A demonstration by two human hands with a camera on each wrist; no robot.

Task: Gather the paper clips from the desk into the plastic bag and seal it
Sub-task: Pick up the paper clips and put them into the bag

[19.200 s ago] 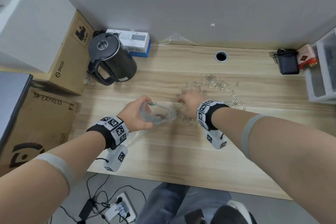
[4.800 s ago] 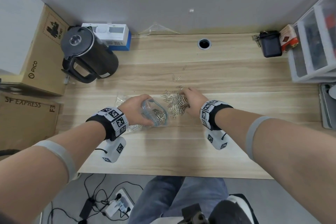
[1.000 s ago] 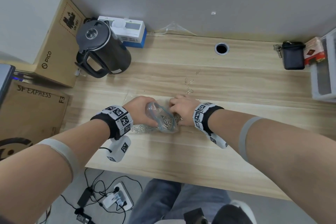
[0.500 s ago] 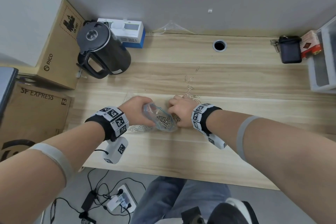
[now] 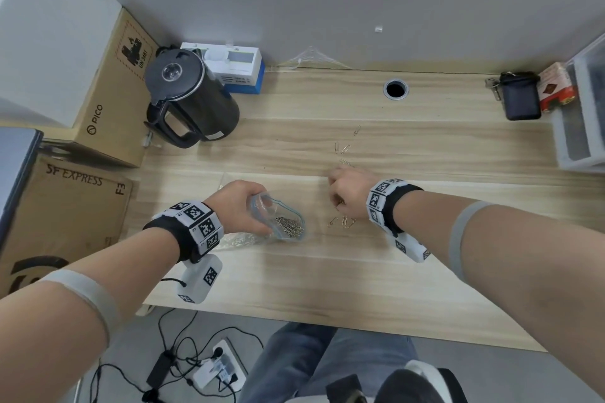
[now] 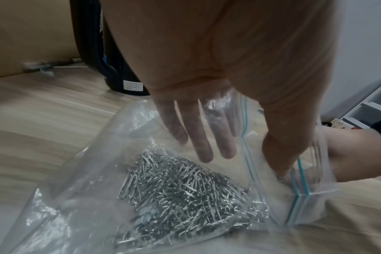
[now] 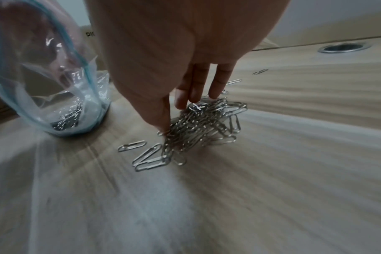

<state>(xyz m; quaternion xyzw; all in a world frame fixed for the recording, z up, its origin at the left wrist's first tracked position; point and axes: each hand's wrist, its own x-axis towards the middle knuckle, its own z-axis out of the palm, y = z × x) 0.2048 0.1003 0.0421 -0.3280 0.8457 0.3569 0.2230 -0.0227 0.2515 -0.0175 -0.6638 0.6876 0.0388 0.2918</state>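
Note:
My left hand holds the clear plastic bag on the desk. Its fingers are inside the mouth and the thumb is on the blue zip rim, keeping it wide. A heap of silver paper clips lies inside the bag. To its right, my right hand is down on a small pile of paper clips, which its thumb and fingers pinch from both sides. A few loose clips lie beside the pile, and more lie farther back.
A black kettle and a white-blue box stand at the back left. At the back right are a dark pouch and plastic drawers. A cable hole is in the desk. Cardboard boxes stand at the left.
My right hand has drawn back to the right, away from the bag's mouth, and now sits on a pile of clips. The left hand still holds the bag open.

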